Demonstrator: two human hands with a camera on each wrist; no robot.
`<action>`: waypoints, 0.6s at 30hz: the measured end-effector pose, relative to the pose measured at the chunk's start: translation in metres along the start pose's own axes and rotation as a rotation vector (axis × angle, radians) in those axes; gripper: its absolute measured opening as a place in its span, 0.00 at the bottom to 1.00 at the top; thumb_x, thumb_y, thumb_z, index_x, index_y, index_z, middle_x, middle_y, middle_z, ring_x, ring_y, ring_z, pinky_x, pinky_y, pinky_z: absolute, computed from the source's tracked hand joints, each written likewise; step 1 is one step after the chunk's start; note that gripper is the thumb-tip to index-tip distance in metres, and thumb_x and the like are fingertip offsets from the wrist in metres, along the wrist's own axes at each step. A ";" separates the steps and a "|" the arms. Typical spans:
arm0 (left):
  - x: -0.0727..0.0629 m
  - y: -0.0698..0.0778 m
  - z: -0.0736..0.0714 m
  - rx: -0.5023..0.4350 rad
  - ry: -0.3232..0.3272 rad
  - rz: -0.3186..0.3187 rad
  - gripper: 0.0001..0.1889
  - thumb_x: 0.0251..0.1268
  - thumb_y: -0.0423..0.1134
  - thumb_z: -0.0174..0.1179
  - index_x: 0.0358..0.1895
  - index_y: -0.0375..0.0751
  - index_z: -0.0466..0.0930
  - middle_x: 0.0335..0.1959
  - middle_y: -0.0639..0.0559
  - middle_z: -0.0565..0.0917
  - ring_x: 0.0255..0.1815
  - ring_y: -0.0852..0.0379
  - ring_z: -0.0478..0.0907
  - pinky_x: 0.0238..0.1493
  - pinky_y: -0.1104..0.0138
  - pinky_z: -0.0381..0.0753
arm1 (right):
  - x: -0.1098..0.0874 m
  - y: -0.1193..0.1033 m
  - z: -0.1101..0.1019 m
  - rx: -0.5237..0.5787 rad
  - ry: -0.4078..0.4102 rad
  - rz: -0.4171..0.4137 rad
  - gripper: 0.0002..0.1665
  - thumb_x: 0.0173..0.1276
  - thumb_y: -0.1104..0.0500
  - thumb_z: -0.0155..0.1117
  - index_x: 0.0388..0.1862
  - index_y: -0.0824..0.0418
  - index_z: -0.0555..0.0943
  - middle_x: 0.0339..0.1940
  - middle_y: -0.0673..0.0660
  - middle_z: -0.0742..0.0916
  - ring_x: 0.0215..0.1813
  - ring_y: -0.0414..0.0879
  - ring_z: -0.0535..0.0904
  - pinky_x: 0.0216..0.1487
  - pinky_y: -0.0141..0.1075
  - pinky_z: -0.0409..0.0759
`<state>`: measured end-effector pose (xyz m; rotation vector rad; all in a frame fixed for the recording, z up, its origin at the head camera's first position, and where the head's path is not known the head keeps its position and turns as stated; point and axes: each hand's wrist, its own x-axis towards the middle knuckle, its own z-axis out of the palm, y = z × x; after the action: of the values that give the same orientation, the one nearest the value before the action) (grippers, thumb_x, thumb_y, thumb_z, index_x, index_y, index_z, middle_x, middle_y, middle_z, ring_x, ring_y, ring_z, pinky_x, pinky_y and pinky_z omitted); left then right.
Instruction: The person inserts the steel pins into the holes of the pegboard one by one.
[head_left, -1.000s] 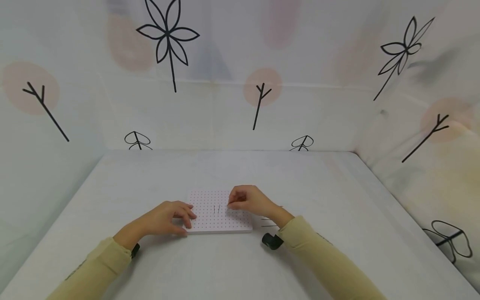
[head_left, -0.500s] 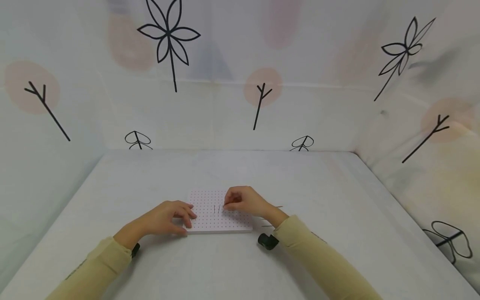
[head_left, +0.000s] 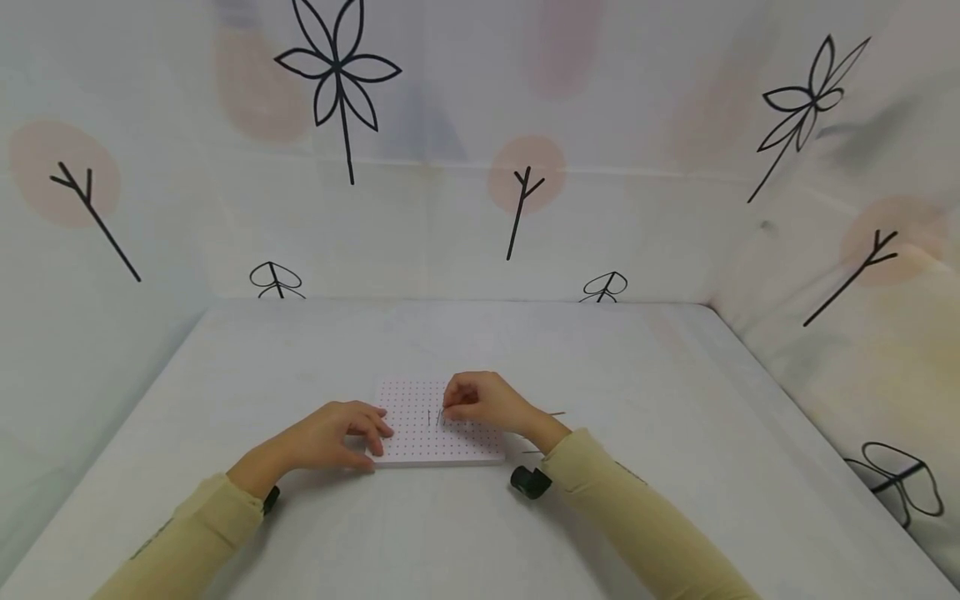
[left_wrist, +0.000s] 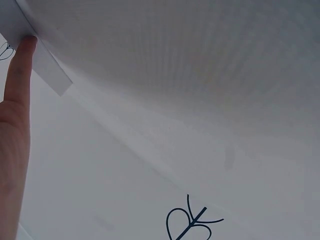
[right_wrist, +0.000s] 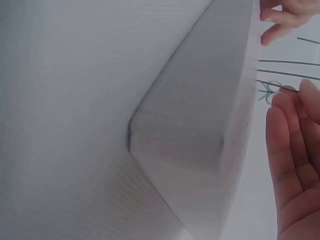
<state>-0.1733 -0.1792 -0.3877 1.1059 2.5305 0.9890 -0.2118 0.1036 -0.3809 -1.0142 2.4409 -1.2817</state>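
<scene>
A white block-like board (head_left: 438, 454) with a grid of red dots lies on the table in the head view. Two thin dark sticks (right_wrist: 287, 62) stand up from its dotted face. Beside them, my right hand (head_left: 483, 400) pinches a third thin dark stick (right_wrist: 276, 84) between thumb and fingertips, its lower end right at the board's face in the right wrist view. My left hand (head_left: 333, 433) rests at the board's left side, fingers spread over the top. Its thumb (left_wrist: 22, 65) lies straight against the side wall in the left wrist view.
More thin sticks (head_left: 532, 452) lie on the table (head_left: 315, 533) to the right of the board, partly hidden by the right wrist. A black wrist camera (head_left: 529, 482) hangs under the right forearm. Patterned white cloth walls (head_left: 420, 225) enclose the table's back and sides.
My right hand has moved a little left across the board with its stick, closing in on the two standing ones. The left hand and the board have stayed put.
</scene>
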 end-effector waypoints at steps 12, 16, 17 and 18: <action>-0.001 -0.004 0.002 0.005 0.008 0.018 0.08 0.46 0.36 0.72 0.29 0.51 0.83 0.45 0.57 0.83 0.59 0.45 0.70 0.57 0.56 0.72 | -0.004 0.001 0.002 -0.030 -0.044 0.027 0.06 0.58 0.66 0.67 0.33 0.61 0.79 0.31 0.48 0.84 0.36 0.39 0.79 0.42 0.31 0.78; 0.000 -0.004 0.003 0.005 0.004 0.000 0.08 0.46 0.36 0.72 0.29 0.53 0.83 0.45 0.58 0.82 0.60 0.47 0.70 0.57 0.56 0.72 | -0.006 0.004 -0.001 -0.046 -0.041 0.053 0.06 0.58 0.66 0.67 0.33 0.59 0.79 0.31 0.47 0.84 0.36 0.38 0.79 0.42 0.30 0.78; 0.000 -0.004 0.003 0.005 0.003 -0.004 0.08 0.46 0.35 0.72 0.29 0.53 0.83 0.45 0.59 0.82 0.60 0.47 0.70 0.57 0.56 0.71 | -0.007 0.004 -0.001 -0.045 -0.039 0.060 0.06 0.58 0.66 0.67 0.33 0.59 0.79 0.31 0.47 0.84 0.36 0.38 0.79 0.42 0.30 0.78; 0.000 -0.004 0.003 0.006 0.003 -0.009 0.09 0.46 0.35 0.72 0.29 0.53 0.83 0.45 0.59 0.82 0.60 0.47 0.70 0.57 0.55 0.71 | -0.007 0.005 -0.002 -0.046 -0.038 0.068 0.06 0.58 0.66 0.67 0.33 0.58 0.79 0.31 0.46 0.84 0.36 0.38 0.79 0.42 0.30 0.78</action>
<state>-0.1742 -0.1796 -0.3927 1.0941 2.5399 0.9821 -0.2097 0.1117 -0.3845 -0.9486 2.4651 -1.1794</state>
